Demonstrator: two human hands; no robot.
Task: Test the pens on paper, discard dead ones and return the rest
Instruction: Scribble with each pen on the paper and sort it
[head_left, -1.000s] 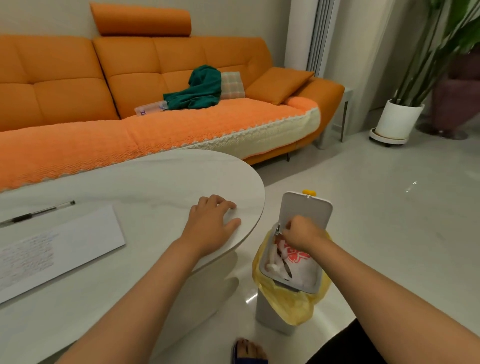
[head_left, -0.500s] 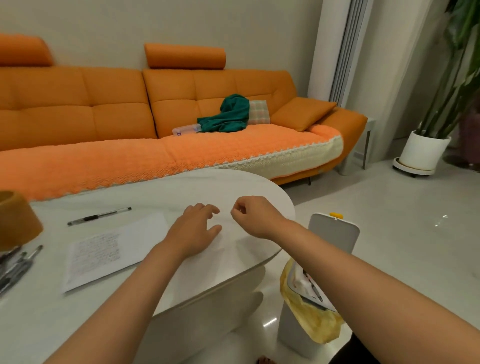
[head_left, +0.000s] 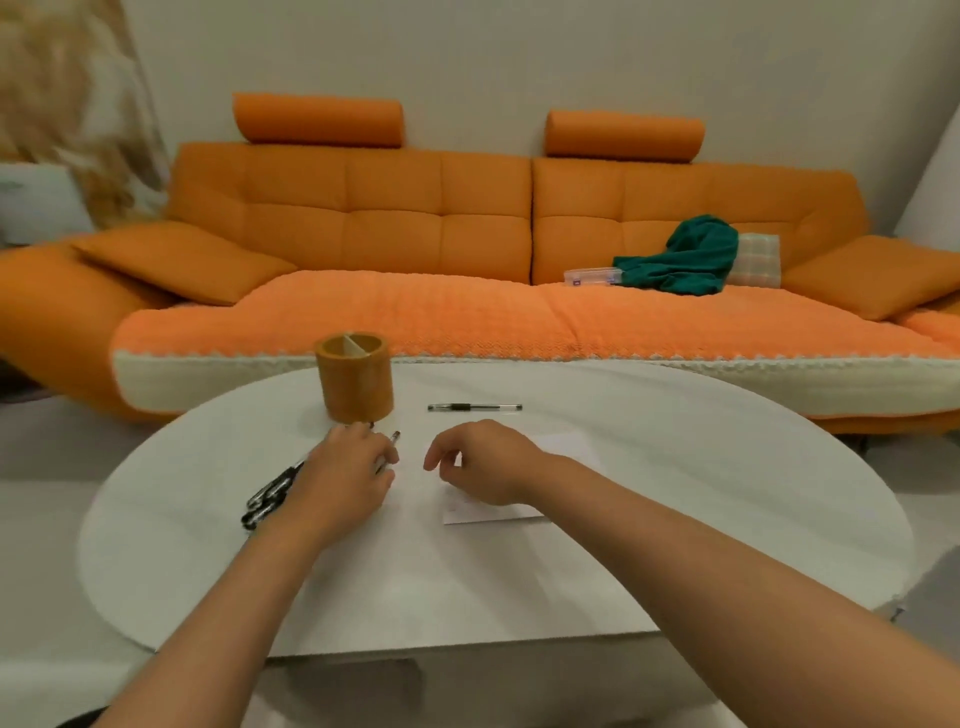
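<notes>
On the white oval table (head_left: 675, 493) my left hand (head_left: 343, 475) lies over a bunch of black pens (head_left: 267, 496) and pinches one pen (head_left: 394, 439), whose tip sticks out past the fingers. An orange round pen holder (head_left: 355, 376) with a divider stands just behind that hand. My right hand (head_left: 480, 462) hovers with loosely curled fingers over the sheet of paper (head_left: 566, 442) and holds nothing. One more pen (head_left: 474, 407) lies alone on the table beyond both hands. Most of the paper is hidden under my right hand and wrist.
An orange sofa (head_left: 415, 234) runs along the far side of the table, with a green cloth (head_left: 680, 257) and a small clear box (head_left: 589, 275) on its seat. Pale floor shows at the left and right of the table.
The view has swung left from the bin to the table. My right hand left the bin and came over the paper. My left hand moved to the pens and took hold of one.
</notes>
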